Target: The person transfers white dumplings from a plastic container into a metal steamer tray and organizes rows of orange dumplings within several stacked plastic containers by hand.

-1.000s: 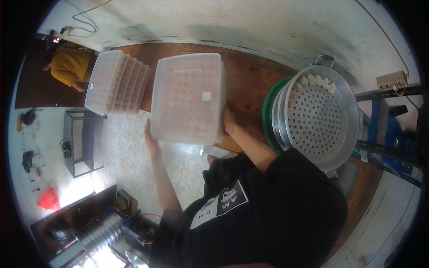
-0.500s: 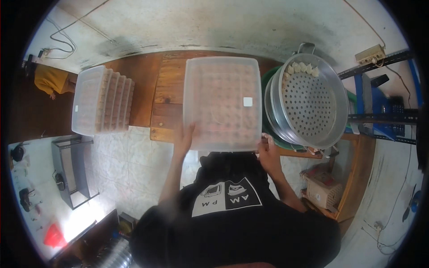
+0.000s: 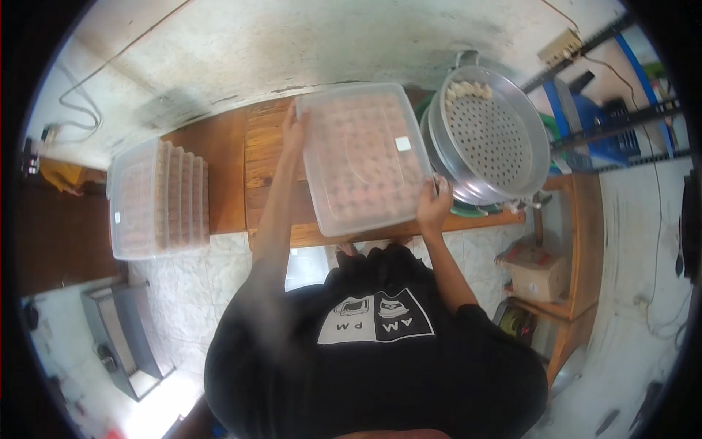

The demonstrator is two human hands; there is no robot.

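A square translucent plastic food container (image 3: 362, 157) with a lid lies in front of me over the wooden table. Rows of small pinkish rounded pieces show through its lid, which bears a white label. My left hand (image 3: 295, 128) is closed around its left edge, near the far corner. At the right edge, near the close corner, my right hand (image 3: 434, 205) grips the container, fingers curled. What the fingers do beneath the rim is hidden. Just to the right stands a wide metal steamer pot (image 3: 504, 139) with a perforated tray and several pale dumplings (image 3: 468, 90) along its far side.
A stack of similar containers (image 3: 137, 197) stands on the left of the wooden table (image 3: 223, 157). Behind runs a stained wall (image 3: 292, 47). A green basin (image 3: 468, 211) sits under the steamer. Low on the right, a cardboard box (image 3: 536, 272) rests on a shelf.
My left hand has moved from the container's near left edge up to its far left. The container now sits slightly turned, and my right hand has shifted farther up. The view has tilted.
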